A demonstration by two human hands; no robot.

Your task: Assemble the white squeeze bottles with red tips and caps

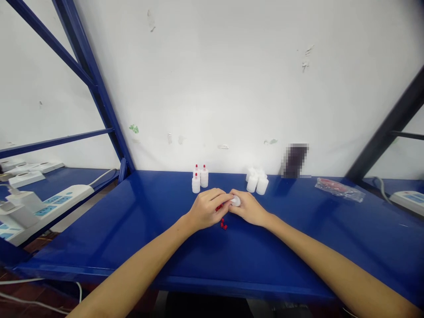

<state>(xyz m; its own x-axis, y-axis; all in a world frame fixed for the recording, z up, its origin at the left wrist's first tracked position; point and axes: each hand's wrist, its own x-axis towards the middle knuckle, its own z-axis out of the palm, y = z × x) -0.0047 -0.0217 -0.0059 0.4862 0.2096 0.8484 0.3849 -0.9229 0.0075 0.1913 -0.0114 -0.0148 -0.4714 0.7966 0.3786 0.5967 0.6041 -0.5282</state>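
A small white plastic bottle (236,201) is held in my right hand (250,208), tilted with one end towards me. My left hand (209,208) is closed, its fingertips pinched at the bottle's left side; whatever lies between them is hidden. Small red caps (224,225) lie on the blue table just below my hands, and more red shows between the fingers of my left hand. Behind that hand stand three upright white bottles with red tips (196,183). Several white bottles without red tips (257,182) are grouped beyond my right hand.
A clear plastic bag with red pieces (339,189) lies on the right of the blue table (132,229). A pixelated dark shape (294,161) is at the wall. Blue frame posts (99,97) and a white power strip (56,207) are on the left.
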